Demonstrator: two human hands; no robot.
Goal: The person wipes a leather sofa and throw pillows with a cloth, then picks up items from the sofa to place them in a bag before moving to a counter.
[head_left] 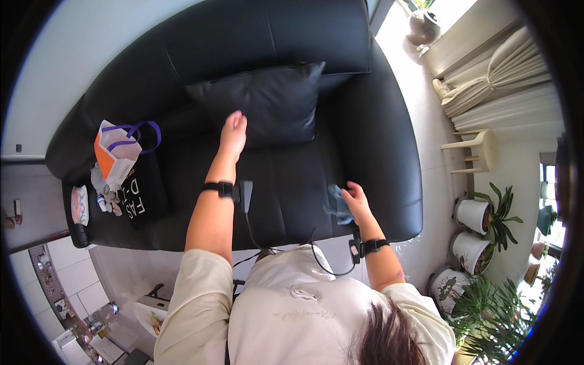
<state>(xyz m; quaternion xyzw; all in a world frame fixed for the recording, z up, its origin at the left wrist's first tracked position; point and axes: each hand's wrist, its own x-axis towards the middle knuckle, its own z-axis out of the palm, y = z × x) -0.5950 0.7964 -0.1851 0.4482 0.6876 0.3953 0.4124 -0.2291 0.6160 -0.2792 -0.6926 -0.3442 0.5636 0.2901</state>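
Black sofa across the middle and top: smooth, leather-like, softly glossy, with stitched seams. At twelve o'clock, a cushion of similar sleek black material, lightly creased. Near the centre toward four o'clock, a crumpled, matt, blue-grey cloth. Just past nine, a bag of smooth, stiff-looking paper with ribbon-like handles. At two, a gathered fabric curtain. Near three, a smooth, plastic-looking stool. At six, a matt, soft cloth shirt.
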